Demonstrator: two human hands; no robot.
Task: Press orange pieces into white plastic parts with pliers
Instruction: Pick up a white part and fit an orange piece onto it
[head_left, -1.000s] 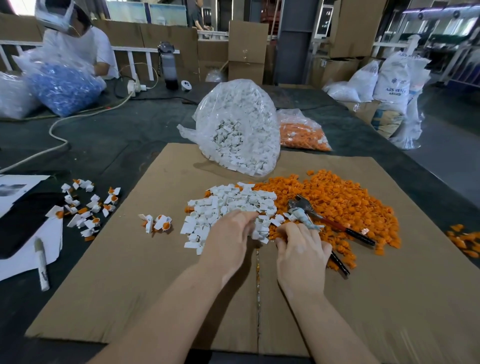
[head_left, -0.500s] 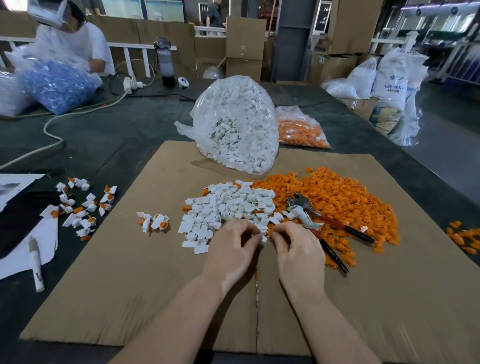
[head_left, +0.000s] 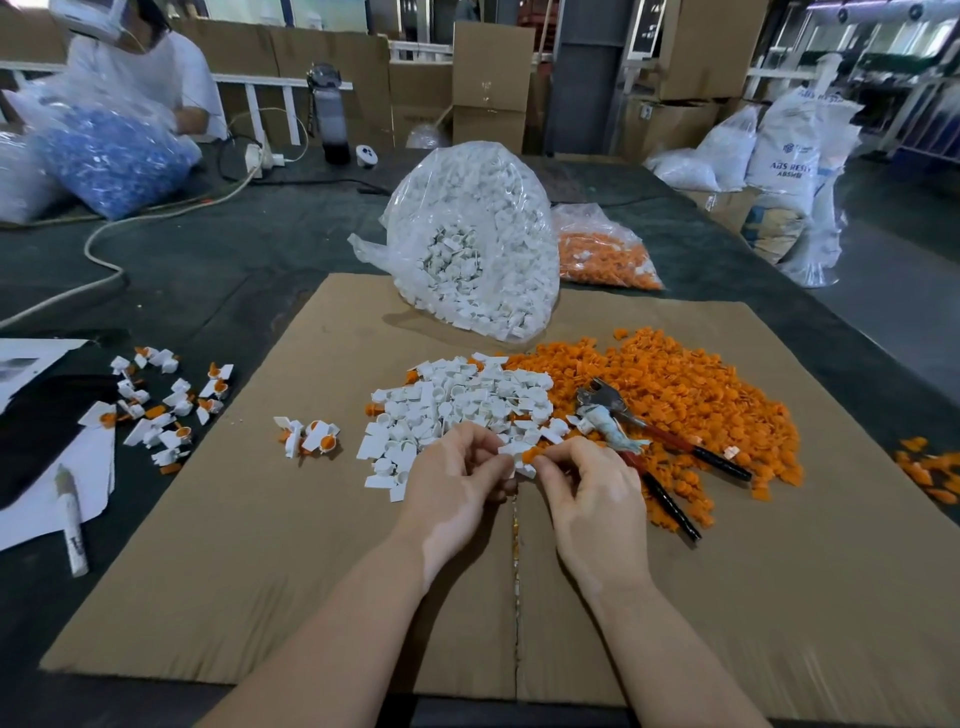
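A heap of white plastic parts (head_left: 457, 410) lies on the cardboard sheet (head_left: 311, 571), with a larger heap of orange pieces (head_left: 691, 384) to its right. Pliers (head_left: 639, 441) with red and black handles rest on the orange heap, untouched. My left hand (head_left: 457, 478) pinches a white part (head_left: 514, 454) just in front of the white heap. My right hand (head_left: 592, 493) pinches an orange piece (head_left: 530, 456) against that white part. Both hands meet fingertip to fingertip above the cardboard.
An open bag of white parts (head_left: 478, 244) and a bag of orange pieces (head_left: 602, 249) stand behind. Assembled white-and-orange parts (head_left: 306, 436) lie left, with more (head_left: 166, 400) on the dark table. A marker (head_left: 70, 525) and papers lie far left. Another person (head_left: 140, 67) sits beyond.
Both hands have drawn back from the heaps toward me and come together; the left now holds a white part and the right an orange piece, pressed together.
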